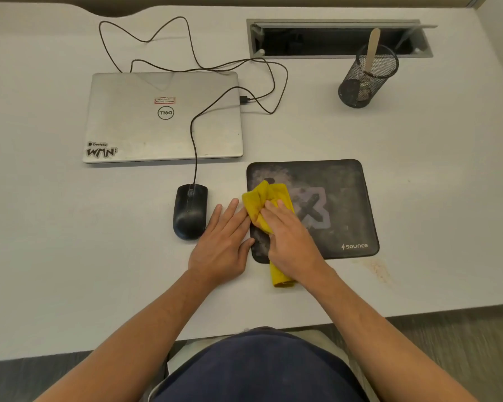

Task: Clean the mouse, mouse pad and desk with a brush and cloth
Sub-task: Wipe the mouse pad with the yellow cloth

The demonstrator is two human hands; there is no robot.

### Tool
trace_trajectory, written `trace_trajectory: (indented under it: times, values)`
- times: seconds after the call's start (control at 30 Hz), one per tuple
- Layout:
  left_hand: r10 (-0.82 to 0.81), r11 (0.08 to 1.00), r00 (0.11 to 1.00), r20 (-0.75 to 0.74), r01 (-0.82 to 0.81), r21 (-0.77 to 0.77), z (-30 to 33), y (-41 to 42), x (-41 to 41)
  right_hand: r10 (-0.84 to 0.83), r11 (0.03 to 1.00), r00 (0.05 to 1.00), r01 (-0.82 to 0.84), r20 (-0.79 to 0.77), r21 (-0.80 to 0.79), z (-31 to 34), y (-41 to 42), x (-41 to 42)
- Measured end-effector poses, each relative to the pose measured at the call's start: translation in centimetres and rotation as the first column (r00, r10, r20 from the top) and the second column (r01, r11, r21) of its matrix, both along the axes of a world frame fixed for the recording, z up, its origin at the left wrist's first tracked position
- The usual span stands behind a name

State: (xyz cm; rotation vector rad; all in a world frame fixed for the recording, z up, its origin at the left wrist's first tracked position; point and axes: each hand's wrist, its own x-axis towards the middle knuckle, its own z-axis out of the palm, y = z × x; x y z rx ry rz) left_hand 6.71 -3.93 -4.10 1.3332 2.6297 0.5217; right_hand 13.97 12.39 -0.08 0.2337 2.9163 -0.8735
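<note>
Gripping bunched yellow cloth (266, 198) on dusty black mouse pad's (343, 204) left edge: right hand (291, 236); uncleaned stretch rightward; left hand (224, 242) flat, steadying.

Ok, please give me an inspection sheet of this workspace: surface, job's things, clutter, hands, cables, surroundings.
Surface: pale desk, brownish stain near its front edge.
Job's things: yellow cloth on the dusty black mouse pad; black mouse left of the pad; wooden handle, maybe the brush, in the mesh cup.
Clutter: closed Dell laptop.
Hands: right hand grips the cloth; left hand lies flat at the pad's left edge.
Cables: mouse cable loops over the laptop.
Surroundings: open cable hatch.
</note>
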Motion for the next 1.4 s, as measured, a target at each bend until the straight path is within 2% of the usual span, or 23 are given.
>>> trace_trajectory:
  times: [0.13,0.3,0.47,0.53,0.63,0.73,0.83,0.93,1.13,1.27,1.4]
  values:
    - [-0.023,1.000,1.000,0.005,0.023,-0.018,0.0,-0.1,-0.1,0.052,0.997,0.994,-0.057,0.091,0.054,0.6,0.0,1.4]
    - [-0.008,0.999,1.000,-0.005,0.008,-0.037,-0.1,-0.1,0.0,0.096,0.992,0.976,-0.109,0.195,0.058,1.6,-0.2,3.6]
    - [0.004,0.999,1.000,-0.018,-0.005,-0.053,-0.1,-0.1,0.0,0.209,0.971,0.933,-0.233,0.294,0.047,3.8,1.5,3.9]
    - [0.009,0.999,1.000,0.001,-0.009,-0.048,-0.1,-0.2,0.0,0.139,0.989,0.942,-0.149,0.306,0.008,5.2,2.6,3.1]
    - [0.014,0.999,1.000,0.019,-0.014,-0.038,-0.2,-0.2,0.1,-0.131,0.989,0.983,0.139,0.125,-0.053,6.3,4.6,0.3]
    - [0.015,0.999,1.000,0.012,-0.014,-0.031,0.0,-0.1,0.1,-0.244,0.968,0.969,0.245,0.027,-0.052,5.2,5.5,-3.2]
    - [0.012,0.999,1.000,0.003,-0.012,-0.030,-0.1,-0.1,0.0,-0.205,0.979,0.978,0.205,0.045,0.010,2.9,4.3,-5.1]
    - [0.024,0.999,1.000,-0.007,-0.024,-0.037,-0.1,0.0,0.1,-0.150,0.985,0.988,0.151,-0.023,0.083,1.3,2.9,-4.8]
    - [0.007,1.000,0.999,-0.034,-0.007,-0.009,-0.1,0.1,0.1,0.026,0.991,1.000,-0.025,-0.008,0.130,1.9,1.1,-1.0]
    - [0.008,1.000,1.000,-0.017,-0.008,-0.010,-0.2,0.0,0.1,0.057,0.988,0.996,-0.066,0.067,0.141,2.8,0.2,1.9]
    - [0.008,0.999,0.999,-0.036,-0.009,-0.042,-0.1,-0.1,0.1,0.101,0.980,0.969,-0.136,0.224,0.145,4.2,0.5,2.4]
